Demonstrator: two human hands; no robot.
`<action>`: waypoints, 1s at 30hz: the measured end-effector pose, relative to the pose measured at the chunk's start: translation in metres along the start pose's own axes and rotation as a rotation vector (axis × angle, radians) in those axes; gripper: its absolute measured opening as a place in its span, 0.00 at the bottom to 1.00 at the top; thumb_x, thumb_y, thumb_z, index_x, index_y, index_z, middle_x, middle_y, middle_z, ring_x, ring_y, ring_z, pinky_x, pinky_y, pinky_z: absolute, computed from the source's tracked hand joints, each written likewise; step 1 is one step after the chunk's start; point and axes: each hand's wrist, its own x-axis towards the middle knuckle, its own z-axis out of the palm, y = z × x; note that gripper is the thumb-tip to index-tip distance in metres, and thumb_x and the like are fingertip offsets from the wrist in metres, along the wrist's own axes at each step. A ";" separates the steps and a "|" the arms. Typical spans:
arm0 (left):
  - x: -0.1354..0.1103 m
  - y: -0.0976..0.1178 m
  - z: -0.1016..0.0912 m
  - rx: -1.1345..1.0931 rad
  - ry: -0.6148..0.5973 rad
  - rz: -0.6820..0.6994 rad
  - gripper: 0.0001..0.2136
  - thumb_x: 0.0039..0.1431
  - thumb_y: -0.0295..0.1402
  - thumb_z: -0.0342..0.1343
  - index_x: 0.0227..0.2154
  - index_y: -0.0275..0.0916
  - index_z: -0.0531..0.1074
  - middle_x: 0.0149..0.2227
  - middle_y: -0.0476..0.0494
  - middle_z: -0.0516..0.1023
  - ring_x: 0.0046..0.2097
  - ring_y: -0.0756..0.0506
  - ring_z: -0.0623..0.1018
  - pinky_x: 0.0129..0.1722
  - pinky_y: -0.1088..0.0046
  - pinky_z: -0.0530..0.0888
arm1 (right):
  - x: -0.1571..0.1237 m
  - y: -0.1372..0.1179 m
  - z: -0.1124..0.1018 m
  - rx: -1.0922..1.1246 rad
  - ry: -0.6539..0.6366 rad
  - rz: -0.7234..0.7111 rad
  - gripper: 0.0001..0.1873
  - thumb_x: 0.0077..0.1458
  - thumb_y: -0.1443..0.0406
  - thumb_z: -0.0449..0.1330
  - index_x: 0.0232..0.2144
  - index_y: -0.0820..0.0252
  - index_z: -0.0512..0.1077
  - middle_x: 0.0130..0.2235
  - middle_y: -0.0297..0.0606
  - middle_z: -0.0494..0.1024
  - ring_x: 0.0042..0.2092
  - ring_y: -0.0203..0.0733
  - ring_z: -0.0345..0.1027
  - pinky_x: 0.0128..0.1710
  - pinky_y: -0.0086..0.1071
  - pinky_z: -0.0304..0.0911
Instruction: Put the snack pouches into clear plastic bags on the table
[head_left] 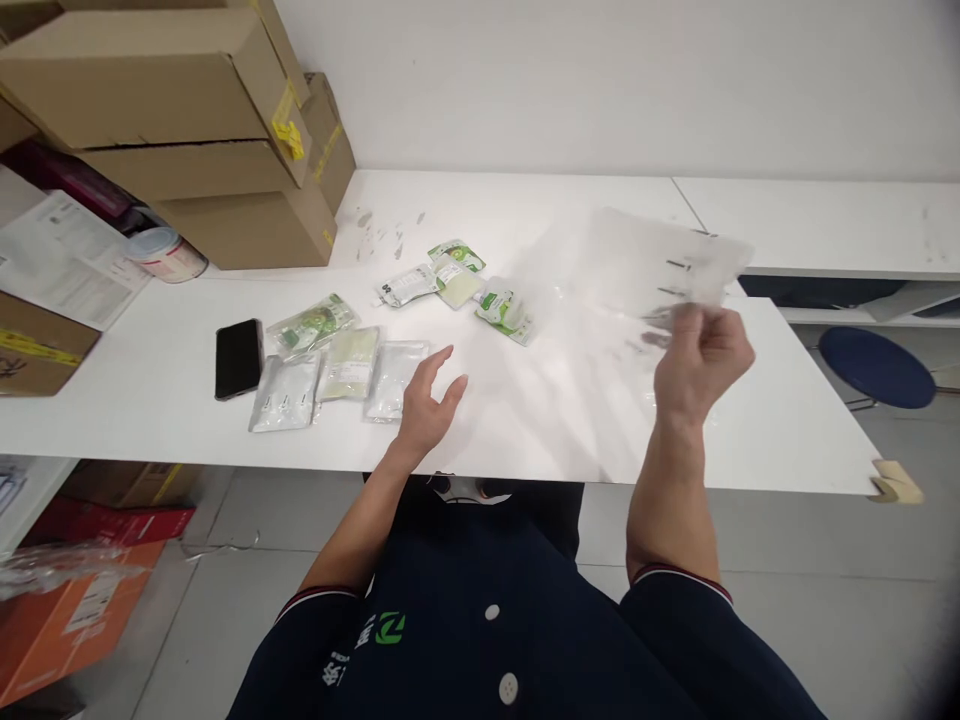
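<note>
My right hand [701,355] is closed on the near edge of a translucent plastic bag [637,250], which is raised over the right part of the table and blurred by motion. Fingers apart, my left hand [429,405] hovers beside a clear packet [394,375] and holds nothing. Left of that packet lie a pale green packet [349,362], a silvery packet [285,393] and a clear-wrapped green pouch [313,325]. Farther back are a green-and-white pouch [504,310], another pale packet [456,282], a white pouch [407,287] and a green pouch [456,254].
A black phone [239,358] lies left of the packets on the white table [525,430]. Cardboard boxes [150,90] are stacked at the back left, near a tin [166,254]. A blue stool [876,367] stands on the right, past a table corner with a tan guard [897,482].
</note>
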 end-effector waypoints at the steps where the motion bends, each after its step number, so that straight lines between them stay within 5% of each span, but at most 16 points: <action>1: 0.003 0.006 0.001 -0.062 0.012 -0.014 0.26 0.63 0.48 0.55 0.61 0.45 0.65 0.62 0.37 0.68 0.61 0.40 0.71 0.60 0.57 0.69 | -0.011 -0.009 0.006 0.077 -0.051 0.027 0.17 0.60 0.50 0.55 0.29 0.54 0.66 0.27 0.33 0.68 0.29 0.40 0.67 0.32 0.39 0.70; 6: 0.011 0.015 -0.005 -0.348 -0.081 -0.199 0.31 0.64 0.55 0.49 0.66 0.48 0.57 0.64 0.33 0.64 0.57 0.40 0.74 0.53 0.60 0.73 | -0.049 -0.027 0.038 0.222 -0.263 0.133 0.24 0.60 0.44 0.53 0.24 0.53 0.57 0.24 0.31 0.63 0.26 0.38 0.66 0.26 0.35 0.69; 10: 0.000 0.003 -0.008 -0.267 -0.097 -0.239 0.47 0.50 0.47 0.68 0.69 0.52 0.48 0.62 0.35 0.67 0.54 0.41 0.76 0.52 0.62 0.74 | -0.080 -0.025 0.062 0.244 -0.459 0.322 0.28 0.59 0.39 0.50 0.23 0.53 0.56 0.20 0.32 0.62 0.25 0.40 0.67 0.24 0.33 0.67; 13: -0.010 -0.009 -0.012 -0.235 -0.065 -0.251 0.41 0.53 0.42 0.66 0.68 0.50 0.54 0.54 0.40 0.76 0.46 0.45 0.78 0.50 0.65 0.75 | -0.104 -0.019 0.079 0.268 -0.687 0.480 0.28 0.58 0.39 0.50 0.23 0.54 0.60 0.20 0.35 0.68 0.25 0.42 0.68 0.24 0.36 0.67; 16: -0.016 -0.019 -0.025 -0.220 0.046 -0.235 0.37 0.54 0.41 0.65 0.66 0.47 0.58 0.61 0.39 0.70 0.50 0.44 0.78 0.49 0.67 0.76 | -0.115 -0.009 0.093 0.302 -0.974 0.527 0.29 0.59 0.39 0.49 0.23 0.55 0.63 0.23 0.39 0.72 0.27 0.45 0.69 0.29 0.38 0.69; 18: -0.017 -0.025 -0.036 -0.227 0.108 -0.222 0.38 0.52 0.39 0.66 0.65 0.48 0.58 0.68 0.39 0.60 0.52 0.43 0.77 0.49 0.67 0.76 | -0.110 -0.001 0.103 0.247 -1.097 0.411 0.31 0.62 0.41 0.44 0.26 0.56 0.69 0.27 0.43 0.75 0.31 0.46 0.70 0.33 0.40 0.70; 20: -0.015 -0.029 -0.044 -0.255 0.149 -0.291 0.40 0.51 0.37 0.65 0.66 0.48 0.57 0.67 0.37 0.62 0.46 0.46 0.79 0.42 0.70 0.77 | -0.097 0.008 0.116 0.104 -1.071 0.166 0.29 0.65 0.46 0.42 0.33 0.57 0.74 0.36 0.48 0.78 0.39 0.49 0.71 0.41 0.45 0.70; 23: -0.009 -0.029 -0.045 -0.290 0.147 -0.494 0.39 0.53 0.36 0.62 0.68 0.44 0.54 0.43 0.41 0.81 0.26 0.52 0.73 0.25 0.76 0.70 | -0.071 0.021 0.146 -0.076 -1.050 -0.184 0.16 0.63 0.57 0.51 0.39 0.58 0.77 0.48 0.49 0.77 0.50 0.55 0.67 0.54 0.56 0.61; 25: -0.003 -0.024 -0.041 -0.306 0.118 -0.560 0.37 0.56 0.38 0.59 0.67 0.41 0.54 0.26 0.50 0.77 0.19 0.54 0.65 0.20 0.77 0.63 | -0.052 0.027 0.171 -0.153 -1.187 -0.331 0.13 0.60 0.63 0.55 0.41 0.57 0.78 0.51 0.48 0.76 0.52 0.56 0.65 0.57 0.58 0.56; 27: 0.001 -0.019 -0.035 -0.332 0.084 -0.548 0.36 0.57 0.41 0.60 0.67 0.42 0.55 0.20 0.54 0.72 0.18 0.54 0.62 0.20 0.77 0.61 | -0.030 0.030 0.195 -0.255 -1.265 -0.417 0.18 0.59 0.66 0.54 0.50 0.57 0.75 0.58 0.47 0.72 0.53 0.57 0.64 0.56 0.59 0.56; 30: 0.002 -0.016 -0.028 -0.389 0.020 -0.501 0.39 0.53 0.40 0.64 0.67 0.43 0.55 0.25 0.53 0.75 0.21 0.55 0.65 0.22 0.77 0.62 | 0.001 0.033 0.216 -0.365 -1.051 -0.342 0.31 0.60 0.65 0.53 0.65 0.58 0.60 0.69 0.51 0.54 0.56 0.63 0.60 0.54 0.63 0.57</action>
